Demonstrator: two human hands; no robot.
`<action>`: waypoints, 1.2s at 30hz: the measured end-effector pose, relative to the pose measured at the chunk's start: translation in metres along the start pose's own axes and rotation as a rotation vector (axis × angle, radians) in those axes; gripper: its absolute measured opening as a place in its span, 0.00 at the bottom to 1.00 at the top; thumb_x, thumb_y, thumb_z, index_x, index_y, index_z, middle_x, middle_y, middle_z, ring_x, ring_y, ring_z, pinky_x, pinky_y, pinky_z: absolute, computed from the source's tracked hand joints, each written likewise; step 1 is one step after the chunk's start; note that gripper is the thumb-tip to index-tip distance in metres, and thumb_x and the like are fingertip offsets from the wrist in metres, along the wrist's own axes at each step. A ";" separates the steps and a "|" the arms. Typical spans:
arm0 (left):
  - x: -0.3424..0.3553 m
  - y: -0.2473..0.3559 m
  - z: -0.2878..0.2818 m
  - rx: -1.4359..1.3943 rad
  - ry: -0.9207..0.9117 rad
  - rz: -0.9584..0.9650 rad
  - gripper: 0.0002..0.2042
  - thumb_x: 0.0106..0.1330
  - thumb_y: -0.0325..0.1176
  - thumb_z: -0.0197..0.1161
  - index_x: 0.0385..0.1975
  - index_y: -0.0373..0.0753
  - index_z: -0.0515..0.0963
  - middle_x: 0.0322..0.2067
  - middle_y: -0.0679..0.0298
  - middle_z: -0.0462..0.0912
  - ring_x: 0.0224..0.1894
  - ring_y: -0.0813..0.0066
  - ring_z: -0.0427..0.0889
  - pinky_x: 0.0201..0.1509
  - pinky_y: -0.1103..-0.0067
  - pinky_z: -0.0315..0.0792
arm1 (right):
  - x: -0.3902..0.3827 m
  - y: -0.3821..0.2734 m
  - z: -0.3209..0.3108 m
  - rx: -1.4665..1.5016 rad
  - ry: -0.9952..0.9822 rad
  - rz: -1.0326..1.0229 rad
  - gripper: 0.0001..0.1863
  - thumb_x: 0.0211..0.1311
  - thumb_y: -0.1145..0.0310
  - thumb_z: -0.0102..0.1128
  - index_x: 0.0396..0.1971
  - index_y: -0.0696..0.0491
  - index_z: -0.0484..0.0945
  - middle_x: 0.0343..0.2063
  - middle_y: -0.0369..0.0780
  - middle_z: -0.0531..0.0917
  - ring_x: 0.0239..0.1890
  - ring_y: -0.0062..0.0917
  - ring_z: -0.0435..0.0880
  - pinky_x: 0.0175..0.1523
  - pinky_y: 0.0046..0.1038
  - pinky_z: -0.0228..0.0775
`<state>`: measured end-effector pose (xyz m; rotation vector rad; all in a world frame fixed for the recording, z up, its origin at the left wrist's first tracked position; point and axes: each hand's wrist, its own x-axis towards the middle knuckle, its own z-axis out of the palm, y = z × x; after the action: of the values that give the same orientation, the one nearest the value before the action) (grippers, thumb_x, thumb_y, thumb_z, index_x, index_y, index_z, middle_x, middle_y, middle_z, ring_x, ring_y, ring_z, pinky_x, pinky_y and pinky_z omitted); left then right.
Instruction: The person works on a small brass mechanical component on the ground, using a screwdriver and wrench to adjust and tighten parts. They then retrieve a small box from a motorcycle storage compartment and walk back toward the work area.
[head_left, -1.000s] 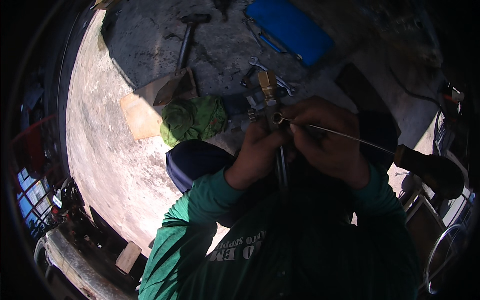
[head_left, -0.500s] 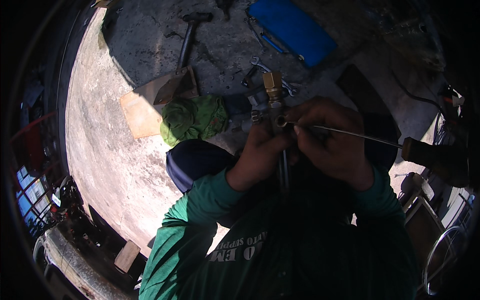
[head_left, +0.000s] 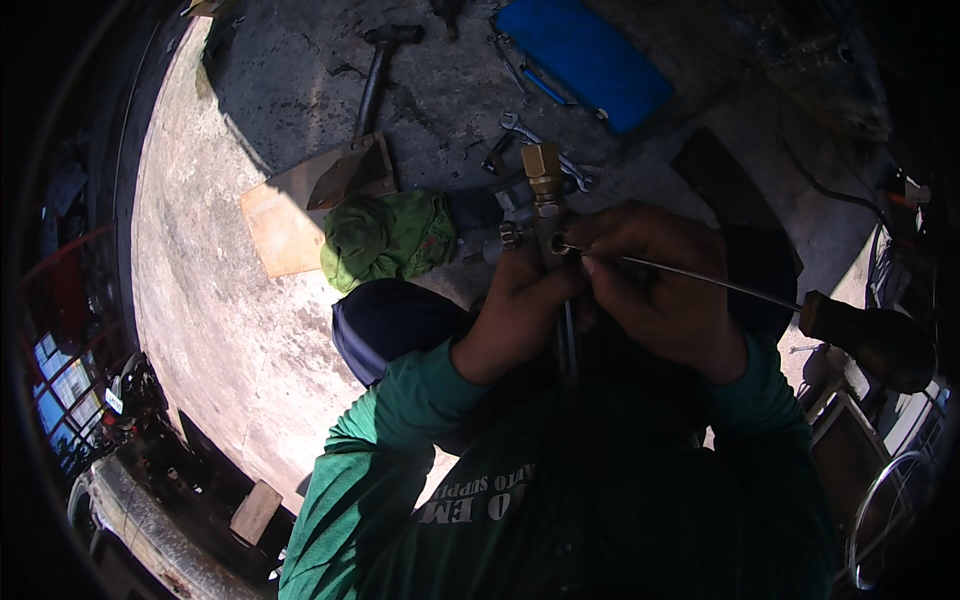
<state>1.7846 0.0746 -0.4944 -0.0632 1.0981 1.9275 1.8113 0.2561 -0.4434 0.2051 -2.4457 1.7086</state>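
Observation:
My left hand (head_left: 515,315) is wrapped round a metal fitting (head_left: 545,210) with a brass hex end at its top. A round opening in its side faces up. My right hand (head_left: 668,285) pinches the thin shaft of a screwdriver (head_left: 862,338), whose dark handle sticks out to the right. The shaft's tip, mostly covered by the fingers, is at or close to the opening; whether it is inside, I cannot tell. Two thin metal rods or tubes (head_left: 568,345) run down from under the fitting between my hands. A green cloth (head_left: 390,238) lies left of my hands.
A hammer (head_left: 374,85) lies on the concrete floor at the back. Right of it are a blue case (head_left: 590,65) and several wrenches (head_left: 530,135). A tan board (head_left: 280,225) is beside the cloth. At the lower right stands a frame (head_left: 845,450) with a wire hoop (head_left: 858,530).
The screwdriver's handle has shifted slightly down and left, and its shaft has tilted a little. The fitting has moved very slightly left. Both hands keep their hold.

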 end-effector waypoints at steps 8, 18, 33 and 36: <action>0.000 0.001 0.003 -0.036 -0.006 0.014 0.12 0.68 0.24 0.56 0.49 0.29 0.72 0.30 0.59 0.82 0.25 0.74 0.84 0.27 0.80 0.77 | -0.001 0.002 -0.001 0.034 -0.007 0.000 0.05 0.57 0.84 0.64 0.32 0.60 0.78 0.37 0.47 0.87 0.39 0.29 0.89 0.40 0.27 0.82; -0.002 -0.002 0.003 -0.008 0.022 0.026 0.11 0.68 0.25 0.56 0.48 0.28 0.73 0.29 0.59 0.83 0.25 0.74 0.83 0.27 0.80 0.77 | -0.001 0.001 0.001 0.031 0.004 -0.037 0.05 0.58 0.83 0.64 0.32 0.61 0.78 0.37 0.49 0.87 0.39 0.31 0.90 0.39 0.27 0.82; 0.000 0.000 0.003 -0.039 0.042 0.010 0.15 0.66 0.25 0.55 0.52 0.29 0.71 0.30 0.59 0.82 0.24 0.73 0.83 0.26 0.80 0.76 | 0.000 0.002 0.002 -0.005 -0.007 -0.058 0.06 0.57 0.83 0.65 0.33 0.60 0.78 0.38 0.49 0.87 0.41 0.34 0.90 0.40 0.28 0.83; 0.001 0.001 0.004 -0.040 0.043 0.018 0.15 0.66 0.25 0.55 0.52 0.29 0.71 0.30 0.59 0.82 0.24 0.73 0.83 0.26 0.80 0.76 | 0.001 0.002 0.003 0.022 -0.003 -0.047 0.06 0.57 0.83 0.65 0.33 0.60 0.78 0.38 0.49 0.87 0.41 0.34 0.90 0.40 0.28 0.83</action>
<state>1.7850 0.0776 -0.4917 -0.1171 1.0917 1.9726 1.8103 0.2540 -0.4460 0.2650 -2.4052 1.7180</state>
